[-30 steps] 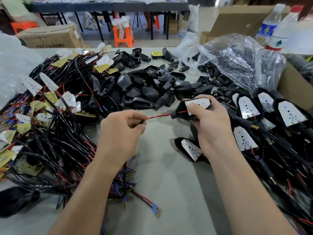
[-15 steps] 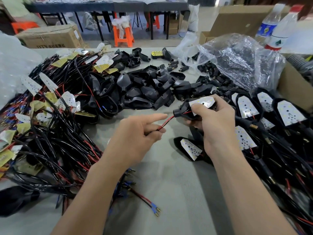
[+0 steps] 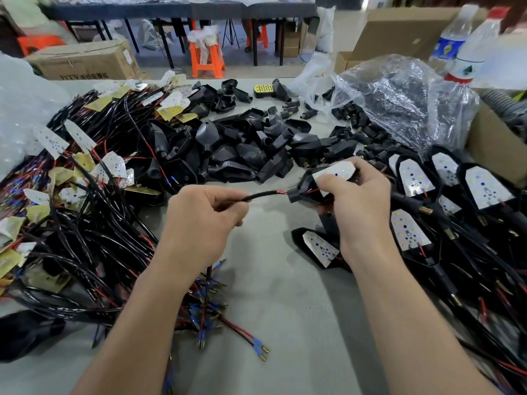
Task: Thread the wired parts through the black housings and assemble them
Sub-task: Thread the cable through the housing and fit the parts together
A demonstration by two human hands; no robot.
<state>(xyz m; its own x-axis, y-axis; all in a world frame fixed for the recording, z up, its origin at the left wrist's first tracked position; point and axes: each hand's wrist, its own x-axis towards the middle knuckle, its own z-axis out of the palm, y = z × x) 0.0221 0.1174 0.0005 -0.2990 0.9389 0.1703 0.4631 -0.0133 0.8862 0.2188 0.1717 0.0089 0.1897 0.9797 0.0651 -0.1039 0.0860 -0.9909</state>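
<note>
Just in front of the heap of black housings (image 3: 242,158), the left hand (image 3: 199,223) pinches a black wire (image 3: 262,194) running right into one housing (image 3: 299,192), gripped with its white board (image 3: 339,170) by the right hand (image 3: 362,203)

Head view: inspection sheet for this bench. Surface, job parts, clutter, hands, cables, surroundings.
Surface: grey felt mat, visible between the forearms.
Job's things: black plastic housing with white LED board, in hand; pile of empty black housings behind; assembled units at right.
Clutter: crinkled clear plastic bag, two plastic bottles, far right.
Hands: left hand pinches black sleeved cable leaving the housing's neck; right hand grips the housing.
Cables: tangle of black-and-red wired boards at left.
Surroundings: brown cardboard box, orange stool, dark table behind.
</note>
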